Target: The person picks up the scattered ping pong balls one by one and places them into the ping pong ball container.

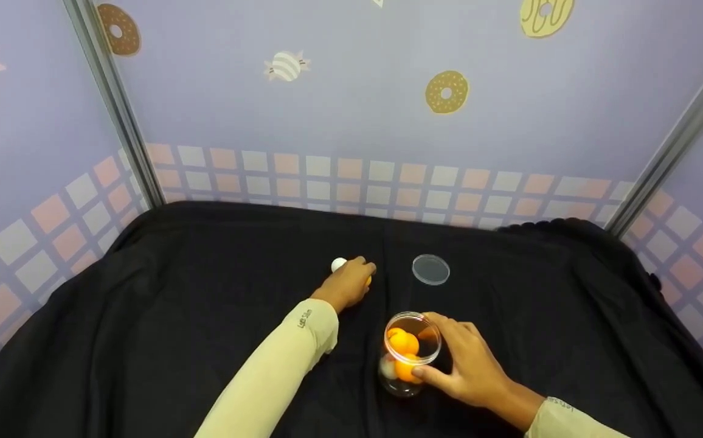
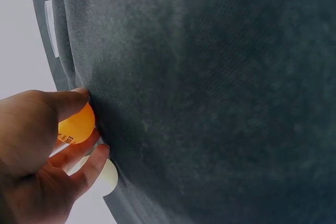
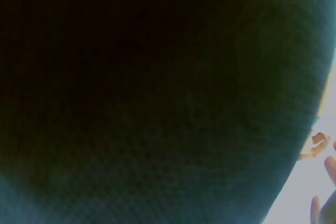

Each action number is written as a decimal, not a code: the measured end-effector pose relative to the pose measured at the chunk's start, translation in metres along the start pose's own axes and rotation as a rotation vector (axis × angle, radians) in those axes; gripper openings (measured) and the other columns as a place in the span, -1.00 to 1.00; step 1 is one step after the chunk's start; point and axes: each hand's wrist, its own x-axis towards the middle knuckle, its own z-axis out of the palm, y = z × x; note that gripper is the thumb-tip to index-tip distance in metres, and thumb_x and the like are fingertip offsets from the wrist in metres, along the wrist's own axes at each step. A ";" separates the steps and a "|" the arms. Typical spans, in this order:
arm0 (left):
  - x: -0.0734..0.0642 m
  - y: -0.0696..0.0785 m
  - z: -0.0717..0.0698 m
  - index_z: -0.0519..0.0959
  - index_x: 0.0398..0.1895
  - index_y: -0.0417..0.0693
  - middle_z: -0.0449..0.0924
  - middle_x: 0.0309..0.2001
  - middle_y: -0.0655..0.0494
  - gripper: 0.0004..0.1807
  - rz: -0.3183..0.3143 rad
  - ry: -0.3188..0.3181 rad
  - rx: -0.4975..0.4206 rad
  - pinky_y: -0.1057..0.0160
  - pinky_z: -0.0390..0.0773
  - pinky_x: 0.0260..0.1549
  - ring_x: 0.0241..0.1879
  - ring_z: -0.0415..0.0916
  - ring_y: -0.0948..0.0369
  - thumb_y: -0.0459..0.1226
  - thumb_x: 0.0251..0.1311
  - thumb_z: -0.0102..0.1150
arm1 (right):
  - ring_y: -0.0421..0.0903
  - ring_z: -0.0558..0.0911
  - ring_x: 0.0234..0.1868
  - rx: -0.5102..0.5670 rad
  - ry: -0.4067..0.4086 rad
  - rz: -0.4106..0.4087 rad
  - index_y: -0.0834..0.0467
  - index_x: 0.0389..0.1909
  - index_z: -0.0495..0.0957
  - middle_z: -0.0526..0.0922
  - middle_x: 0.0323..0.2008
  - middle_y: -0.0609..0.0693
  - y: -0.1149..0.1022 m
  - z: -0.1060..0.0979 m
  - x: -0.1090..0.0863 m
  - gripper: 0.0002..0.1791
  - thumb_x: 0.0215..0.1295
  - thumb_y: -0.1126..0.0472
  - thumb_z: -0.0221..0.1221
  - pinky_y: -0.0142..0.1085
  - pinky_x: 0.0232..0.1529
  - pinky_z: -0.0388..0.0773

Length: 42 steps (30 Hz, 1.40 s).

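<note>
In the head view my left hand [image 1: 346, 283] is at the middle of the black cloth. Its thumb and fingers pinch an orange ping-pong ball [image 2: 79, 124], clearest in the left wrist view. Close beside those fingers is a white ping-pong ball [image 1: 339, 263]. My right hand [image 1: 476, 365] grips a clear jar [image 1: 401, 389] from its right side, thumb near the rim. The jar has no lid on, and several orange balls and at least one whitish ball lie inside. Dark fabric covers most of the right wrist view.
A round clear lid [image 1: 430, 270] lies flat on the cloth, beyond the jar. Black cloth [image 1: 236, 280] with folds covers the table. Patterned panels [image 1: 351, 109] with metal posts stand behind and at both sides.
</note>
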 end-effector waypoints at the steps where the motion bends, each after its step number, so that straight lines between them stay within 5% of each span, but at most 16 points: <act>1: 0.000 0.000 -0.001 0.58 0.16 -0.09 0.56 0.04 -0.09 -0.69 0.005 0.000 0.003 0.08 0.61 0.11 0.04 0.58 0.02 -0.34 0.38 0.18 | -0.14 0.64 0.07 0.001 0.000 -0.002 0.04 0.39 0.42 0.63 0.20 -0.14 0.000 0.000 0.000 -0.09 0.04 -0.25 0.45 -0.16 0.01 0.47; 19: -0.010 0.014 -0.036 0.56 0.17 -0.10 0.54 0.00 -0.08 -0.66 0.171 0.057 0.009 0.07 0.62 0.05 -0.06 0.57 0.01 -0.31 0.35 0.23 | -0.12 0.65 0.09 0.006 -0.006 0.000 0.05 0.39 0.43 0.63 0.21 -0.13 0.000 0.000 0.001 -0.09 0.04 -0.25 0.45 -0.15 0.01 0.48; 31: -0.039 0.028 -0.064 0.56 0.20 -0.03 0.54 0.02 -0.01 -0.62 0.250 0.121 -0.122 0.11 0.64 -0.01 -0.11 0.55 0.07 -0.27 0.34 0.28 | -0.14 0.65 0.06 0.008 0.001 0.002 0.05 0.39 0.42 0.64 0.18 -0.14 0.000 -0.001 0.000 -0.08 0.04 -0.25 0.46 -0.15 0.00 0.48; 42: -0.074 0.060 -0.079 0.59 0.18 -0.09 0.57 0.05 0.02 -0.62 0.402 0.145 -0.247 0.25 0.60 0.01 -0.09 0.55 0.17 -0.29 0.31 0.29 | -0.11 0.65 0.04 0.002 -0.028 0.009 0.06 0.39 0.41 0.65 0.17 -0.09 0.000 -0.002 0.000 -0.08 0.04 -0.25 0.45 -0.12 0.02 0.47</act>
